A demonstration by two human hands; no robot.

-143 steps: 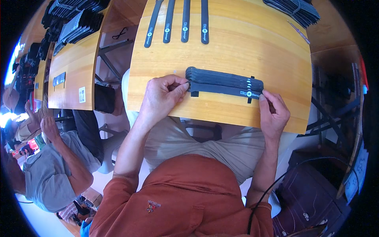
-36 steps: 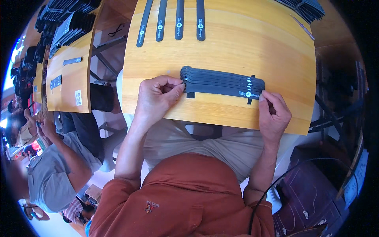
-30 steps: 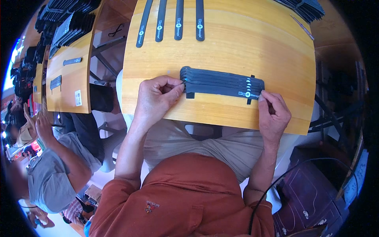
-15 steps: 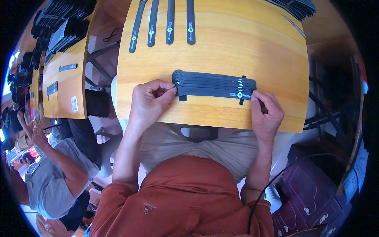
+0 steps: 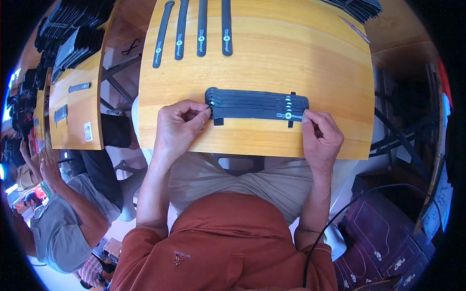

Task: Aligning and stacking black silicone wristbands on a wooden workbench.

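A stack of black storage straps point(image 5: 250, 104) lies crosswise on the wooden table in front of me, overlapped so that each strap's edge shows. Two short black strips stick out from beneath it, one near each end. My left hand point(image 5: 178, 126) is closed in a pinch at the left, looped end of the nearest strap. At the other end, my right hand point(image 5: 322, 139) pinches the same strap's right tip between thumb and forefinger. Pale printed marks line up near that right end.
Several loose black straps point(image 5: 201, 34) lie side by side at the table's far left. A pen-like tool point(image 5: 353, 28) and a pile of black straps point(image 5: 359, 7) are at the far right. On the left, a person point(image 5: 73, 218) sits by another table point(image 5: 77, 116) bearing strap piles.
The view has shifted slightly, so the table and straps appear a little further left. Both my hands keep their places at the ends of the stack.
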